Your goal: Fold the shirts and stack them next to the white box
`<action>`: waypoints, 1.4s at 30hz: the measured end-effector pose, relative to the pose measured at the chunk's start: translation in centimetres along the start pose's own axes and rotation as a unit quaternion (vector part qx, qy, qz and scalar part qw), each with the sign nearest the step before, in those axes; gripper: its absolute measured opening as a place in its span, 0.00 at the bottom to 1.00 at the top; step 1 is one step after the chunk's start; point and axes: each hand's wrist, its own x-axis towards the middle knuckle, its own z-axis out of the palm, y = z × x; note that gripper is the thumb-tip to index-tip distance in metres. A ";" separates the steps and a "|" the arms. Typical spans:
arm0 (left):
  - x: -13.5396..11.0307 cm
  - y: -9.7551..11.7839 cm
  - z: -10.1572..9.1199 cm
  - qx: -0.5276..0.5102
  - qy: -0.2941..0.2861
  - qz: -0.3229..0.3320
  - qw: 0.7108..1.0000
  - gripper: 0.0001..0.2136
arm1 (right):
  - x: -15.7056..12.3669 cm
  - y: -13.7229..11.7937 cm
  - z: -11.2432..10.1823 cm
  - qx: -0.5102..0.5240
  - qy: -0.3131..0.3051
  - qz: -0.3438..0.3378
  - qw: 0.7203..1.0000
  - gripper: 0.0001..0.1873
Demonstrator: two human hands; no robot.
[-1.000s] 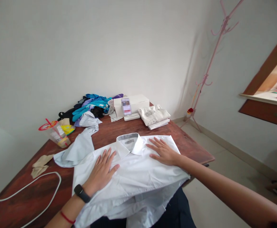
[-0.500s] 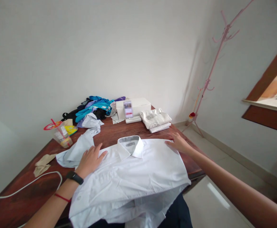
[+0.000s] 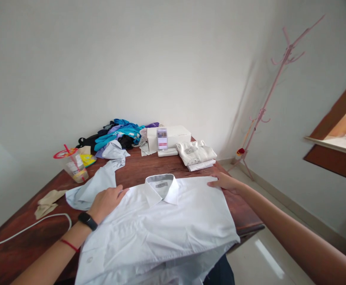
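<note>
A white collared shirt (image 3: 167, 225) lies face up over the near edge of the wooden table, collar toward the wall, its lower part hanging down toward me. My left hand (image 3: 107, 202), wearing a black band on the wrist, grips the shirt's left shoulder edge between thumb and fingers. At the opposite shoulder corner, my right hand (image 3: 225, 183) pinches the cloth, thumb on top; its other fingertips are partly hidden. Between the hands the fabric is spread fairly flat, with creases lower down.
Beyond the shirt are folded white clothes (image 3: 196, 153), a white box (image 3: 175, 136) and a heap of blue and dark clothes (image 3: 119, 132). On the left are a light blue garment (image 3: 98, 182), a plastic cup with straw (image 3: 75, 168), beige cloth (image 3: 48, 202) and a white cable (image 3: 33, 226). A pink coat rack (image 3: 272, 87) stands right.
My left hand has shifted slightly left, its fingers drawing together on the shirt's shoulder edge. The shirt is a little flatter and wider. The whole view has tilted slightly.
</note>
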 end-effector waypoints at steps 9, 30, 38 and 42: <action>-0.1 -3.4 -4.4 0.095 0.073 -0.060 0.991 0.23 | 2.5 -3.0 2.0 -0.013 0.097 -0.070 0.993 0.15; -3.4 2.7 -0.6 -0.102 0.051 0.159 0.981 0.21 | 4.0 -9.6 11.0 -0.249 0.140 -0.252 0.924 0.31; -12.4 3.7 6.2 -0.168 0.155 0.082 0.970 0.28 | -9.1 -2.1 10.3 -0.067 0.135 -0.098 0.984 0.20; -13.3 3.1 7.2 -0.155 0.193 0.061 0.967 0.27 | -12.8 -1.9 10.2 -0.104 0.072 -0.028 0.992 0.27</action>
